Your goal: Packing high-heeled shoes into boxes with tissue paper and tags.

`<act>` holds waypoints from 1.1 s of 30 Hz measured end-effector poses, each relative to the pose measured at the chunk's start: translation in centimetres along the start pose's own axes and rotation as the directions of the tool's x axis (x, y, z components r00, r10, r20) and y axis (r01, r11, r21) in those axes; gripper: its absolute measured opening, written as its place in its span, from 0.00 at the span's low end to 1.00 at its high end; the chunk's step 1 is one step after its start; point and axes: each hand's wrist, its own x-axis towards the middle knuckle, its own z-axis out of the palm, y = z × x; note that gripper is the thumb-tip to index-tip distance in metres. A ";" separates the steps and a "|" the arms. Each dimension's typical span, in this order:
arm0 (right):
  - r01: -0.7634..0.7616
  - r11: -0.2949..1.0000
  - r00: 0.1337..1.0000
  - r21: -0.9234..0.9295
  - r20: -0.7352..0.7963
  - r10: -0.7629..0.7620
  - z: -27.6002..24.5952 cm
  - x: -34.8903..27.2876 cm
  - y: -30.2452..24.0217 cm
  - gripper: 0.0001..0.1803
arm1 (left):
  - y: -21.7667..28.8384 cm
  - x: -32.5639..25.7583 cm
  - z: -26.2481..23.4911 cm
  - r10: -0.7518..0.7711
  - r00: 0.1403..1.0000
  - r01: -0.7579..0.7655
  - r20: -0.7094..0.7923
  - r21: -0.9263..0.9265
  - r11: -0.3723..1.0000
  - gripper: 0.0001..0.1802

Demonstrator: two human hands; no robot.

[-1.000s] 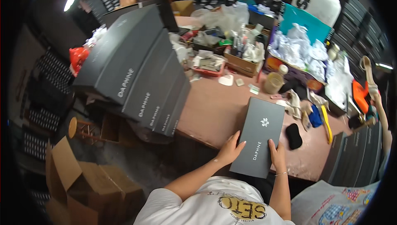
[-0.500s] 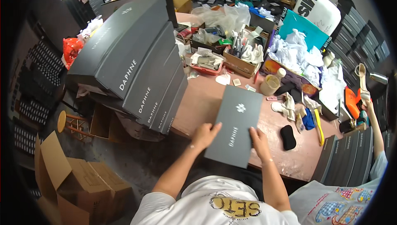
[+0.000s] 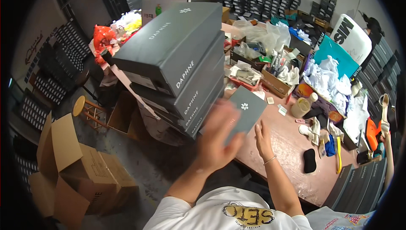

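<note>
Both hands on grey shoebox [image 3: 247,111]: left hand [image 3: 220,139] grips its near side, right hand [image 3: 263,139] likely under its edge, blurred. Box stack [image 3: 182,65] just beside.

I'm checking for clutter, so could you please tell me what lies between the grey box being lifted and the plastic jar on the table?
In the head view, two small white tags lie there.

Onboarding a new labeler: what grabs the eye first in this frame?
The leaning stack of grey boxes at centre left, towering over the table. Just below it both hands hold up a flat grey lid: left hand blurred in front, right hand at its lower edge. Right of that, a clutter of white bags and open cardboard cartons on the floor at left.
</note>
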 end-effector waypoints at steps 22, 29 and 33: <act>-0.340 0.386 0.940 0.857 0.304 0.153 -12.6 -13.7 -1.8 0.35 | 7.2 -6.5 4.3 -0.456 0.746 0.659 0.485 -0.631 0.408 0.33; -0.358 0.840 0.897 0.407 -0.099 0.430 -14.4 -14.9 6.6 0.30 | 2.7 -15.6 20.4 -0.468 0.197 0.903 0.861 -0.346 -0.256 0.29; -0.498 0.634 0.844 0.592 0.165 0.510 -19.1 -13.5 4.5 0.21 | 1.3 -11.0 19.3 -0.314 0.112 0.897 0.943 -0.232 -0.376 0.22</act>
